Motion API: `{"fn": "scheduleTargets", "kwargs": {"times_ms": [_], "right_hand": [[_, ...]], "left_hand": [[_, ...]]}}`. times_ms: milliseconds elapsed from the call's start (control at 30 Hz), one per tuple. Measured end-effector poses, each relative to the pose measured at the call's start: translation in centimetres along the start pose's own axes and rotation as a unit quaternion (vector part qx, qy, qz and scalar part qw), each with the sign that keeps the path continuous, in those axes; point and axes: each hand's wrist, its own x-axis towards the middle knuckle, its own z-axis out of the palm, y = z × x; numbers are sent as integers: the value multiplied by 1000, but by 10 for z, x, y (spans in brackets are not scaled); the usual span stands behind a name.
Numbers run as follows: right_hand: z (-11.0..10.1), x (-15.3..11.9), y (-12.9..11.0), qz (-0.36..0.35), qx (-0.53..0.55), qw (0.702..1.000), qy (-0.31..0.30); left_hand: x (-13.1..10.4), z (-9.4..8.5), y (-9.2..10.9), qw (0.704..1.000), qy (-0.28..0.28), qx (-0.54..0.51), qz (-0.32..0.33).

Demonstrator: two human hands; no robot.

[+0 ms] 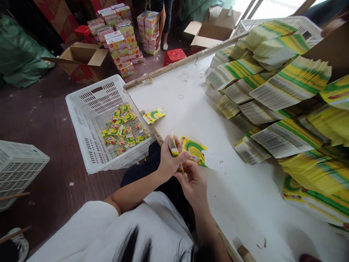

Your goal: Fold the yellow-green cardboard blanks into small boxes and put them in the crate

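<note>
Over the table's near edge, my left hand (169, 162) is closed on a small yellow-and-green printed carton (173, 145), partly folded, its white inner side showing. My right hand (193, 182) pinches the lower end of the same carton, and fingers hide much of it. Just beyond my hands a flat yellow-green carton blank (197, 151) lies on the white table (174, 102). Another yellow carton (154, 115) rests farther left by the table edge.
Left of the table stands a white plastic basket (95, 160) with several small folded cartons (120, 127). Stacks of carton blanks (289, 83) cover the table's right side. Beyond are open cardboard boxes (81, 58), a red stool (175, 56), piled packs (120, 47) and a standing person (162, 22).
</note>
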Motion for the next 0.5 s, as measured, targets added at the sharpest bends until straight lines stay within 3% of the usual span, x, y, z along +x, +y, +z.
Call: {"fn": "scheduleTargets", "kwargs": {"times_ms": [167,300,400,500], "right_hand": [[-24,7,9,-2,-28,990,136],[-49,10,2,-95,-127,978,134],[-63,11,-1,-193,-287,919,191],[-66,10,-2,-251,-393,868,170]], "left_hand": [[1,-4,-6,997,-77,-15,14],[7,-17,5,990,-125,67,-9],[11,-25,30,974,-156,155,63],[12,-25,51,914,-206,303,176]]}}
